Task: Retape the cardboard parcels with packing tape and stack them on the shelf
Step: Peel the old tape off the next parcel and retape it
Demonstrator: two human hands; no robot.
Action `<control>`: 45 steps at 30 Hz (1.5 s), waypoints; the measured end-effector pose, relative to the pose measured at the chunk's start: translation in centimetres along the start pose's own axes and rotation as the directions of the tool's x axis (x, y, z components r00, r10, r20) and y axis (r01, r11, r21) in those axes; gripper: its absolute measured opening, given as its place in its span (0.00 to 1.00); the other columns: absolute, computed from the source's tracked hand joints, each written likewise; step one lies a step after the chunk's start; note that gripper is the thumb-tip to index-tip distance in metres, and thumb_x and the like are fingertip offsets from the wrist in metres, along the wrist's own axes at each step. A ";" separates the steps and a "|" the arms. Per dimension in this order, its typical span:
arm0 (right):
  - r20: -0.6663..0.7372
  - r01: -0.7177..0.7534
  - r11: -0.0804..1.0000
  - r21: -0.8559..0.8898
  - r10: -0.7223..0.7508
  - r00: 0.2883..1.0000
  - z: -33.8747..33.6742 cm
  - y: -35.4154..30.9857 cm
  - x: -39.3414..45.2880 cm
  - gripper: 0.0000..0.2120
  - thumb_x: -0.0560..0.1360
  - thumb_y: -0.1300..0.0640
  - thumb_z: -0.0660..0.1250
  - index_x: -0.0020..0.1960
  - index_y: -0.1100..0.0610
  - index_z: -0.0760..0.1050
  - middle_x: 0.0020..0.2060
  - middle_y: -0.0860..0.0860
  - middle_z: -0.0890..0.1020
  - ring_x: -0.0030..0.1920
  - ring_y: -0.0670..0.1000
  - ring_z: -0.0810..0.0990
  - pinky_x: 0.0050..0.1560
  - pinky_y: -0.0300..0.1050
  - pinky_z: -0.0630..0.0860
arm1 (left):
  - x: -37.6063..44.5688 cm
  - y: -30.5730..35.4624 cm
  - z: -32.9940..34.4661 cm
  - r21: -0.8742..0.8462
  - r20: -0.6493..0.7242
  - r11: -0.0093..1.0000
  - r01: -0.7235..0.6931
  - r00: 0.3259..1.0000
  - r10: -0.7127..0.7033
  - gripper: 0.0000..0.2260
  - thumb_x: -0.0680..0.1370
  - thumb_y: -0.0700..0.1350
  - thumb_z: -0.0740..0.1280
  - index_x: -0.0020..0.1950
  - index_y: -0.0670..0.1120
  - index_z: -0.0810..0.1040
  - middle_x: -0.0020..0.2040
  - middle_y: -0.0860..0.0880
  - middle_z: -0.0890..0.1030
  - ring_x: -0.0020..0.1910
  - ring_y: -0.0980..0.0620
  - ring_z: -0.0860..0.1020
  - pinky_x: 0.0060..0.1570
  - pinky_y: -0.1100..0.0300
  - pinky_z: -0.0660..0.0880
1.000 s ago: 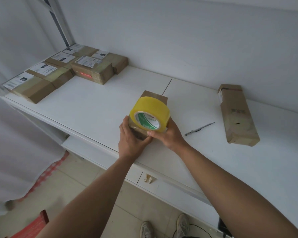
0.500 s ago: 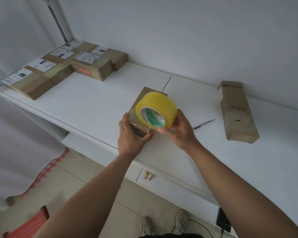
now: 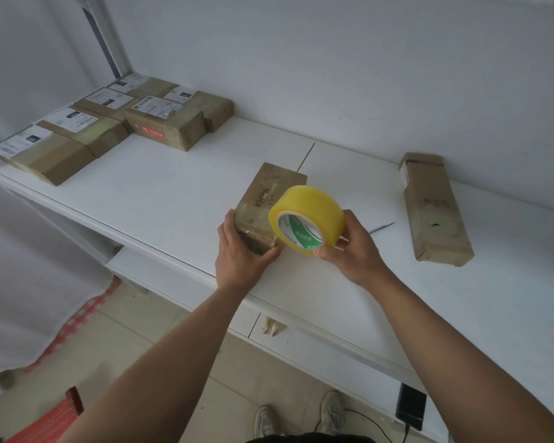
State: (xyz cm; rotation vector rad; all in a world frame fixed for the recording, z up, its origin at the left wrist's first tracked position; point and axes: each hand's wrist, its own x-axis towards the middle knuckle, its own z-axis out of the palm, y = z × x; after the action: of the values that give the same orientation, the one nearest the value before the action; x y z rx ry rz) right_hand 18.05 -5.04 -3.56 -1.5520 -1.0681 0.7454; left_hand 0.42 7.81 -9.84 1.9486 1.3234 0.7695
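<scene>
A small brown cardboard parcel (image 3: 266, 196) lies on the white table (image 3: 173, 193) near its front edge. My left hand (image 3: 242, 254) grips the parcel's near end, thumb across the front face. My right hand (image 3: 355, 251) holds a yellow roll of packing tape (image 3: 307, 215) just right of the parcel, raised above the table. A strip of tape runs from the roll to the parcel's near end. Another long cardboard parcel (image 3: 434, 209) lies flat at the right, by the wall.
Several labelled parcels (image 3: 115, 123) lie in a group at the table's far left corner. A thin pen-like tool (image 3: 383, 227) lies behind my right hand. A black device (image 3: 410, 406) sits at the table's near right edge. A shelf post (image 3: 104, 33) rises at far left.
My right hand has carried the tape roll to the right, off the parcel's top. The parcel's printed top face now shows. My left hand stays on the near end.
</scene>
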 end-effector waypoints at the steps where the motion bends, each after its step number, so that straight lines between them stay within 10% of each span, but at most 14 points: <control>1: 0.003 -0.005 1.000 -0.002 0.005 1.000 -0.3 0.1 -0.1 0.23 0.61 0.43 0.73 0.52 0.45 0.69 0.49 0.48 0.77 0.44 0.38 0.80 0.40 0.35 0.77 | 0.0 0.0 0.0 -0.004 0.002 1.000 0.002 1.000 -0.002 0.53 0.64 0.67 0.77 0.78 0.54 0.50 0.72 0.52 0.63 0.65 0.49 0.73 0.51 0.47 0.79; 27: 0.101 -0.206 0.979 0.006 0.204 0.974 -2.2 3.2 -1.3 0.26 0.65 0.53 0.76 0.59 0.45 0.70 0.57 0.46 0.80 0.54 0.43 0.83 0.47 0.37 0.78 | 0.3 0.2 -1.0 0.096 0.053 0.994 -0.042 0.998 0.037 0.59 0.57 0.73 0.73 0.78 0.46 0.54 0.73 0.48 0.64 0.67 0.46 0.73 0.53 0.45 0.79; 31: 0.117 -0.212 0.977 0.000 0.211 0.970 -2.2 3.8 -1.1 0.26 0.65 0.53 0.77 0.59 0.43 0.69 0.58 0.47 0.80 0.56 0.46 0.82 0.52 0.42 0.80 | 1.3 0.3 -1.7 0.433 0.020 0.852 -0.294 0.948 0.317 0.56 0.62 0.75 0.67 0.75 0.36 0.62 0.77 0.39 0.60 0.77 0.40 0.60 0.73 0.44 0.65; 35: 0.112 -0.230 0.973 0.012 0.227 0.967 -2.5 4.8 -1.2 0.26 0.69 0.59 0.78 0.60 0.43 0.69 0.59 0.48 0.80 0.56 0.46 0.82 0.55 0.44 0.81 | 2.5 0.6 -2.3 0.542 0.303 0.574 -0.614 0.780 0.548 0.49 0.69 0.73 0.66 0.81 0.47 0.57 0.80 0.43 0.58 0.79 0.40 0.55 0.77 0.41 0.55; 39: 0.115 -0.240 0.970 0.037 0.234 0.965 -2.0 5.4 -0.8 0.25 0.72 0.65 0.76 0.60 0.45 0.69 0.59 0.49 0.80 0.56 0.44 0.82 0.55 0.45 0.81 | 3.3 0.9 -2.5 0.574 0.365 0.524 -0.630 0.769 0.525 0.45 0.68 0.70 0.71 0.79 0.56 0.60 0.77 0.41 0.65 0.75 0.36 0.62 0.71 0.40 0.63; 45: 0.093 -0.256 0.964 0.074 0.249 0.964 -1.1 7.4 -0.4 0.31 0.68 0.62 0.78 0.65 0.46 0.70 0.60 0.48 0.81 0.60 0.47 0.81 0.59 0.49 0.79 | 4.1 -0.1 -1.9 0.522 0.411 0.483 -0.703 0.704 0.579 0.50 0.65 0.64 0.78 0.79 0.43 0.62 0.79 0.40 0.62 0.78 0.39 0.59 0.76 0.44 0.55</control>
State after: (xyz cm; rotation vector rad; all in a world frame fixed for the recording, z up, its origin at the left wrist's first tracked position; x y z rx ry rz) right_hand 20.71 -6.19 -10.52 -1.6130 -0.8944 1.0251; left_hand 0.22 12.02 -8.32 3.1112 0.7288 0.4290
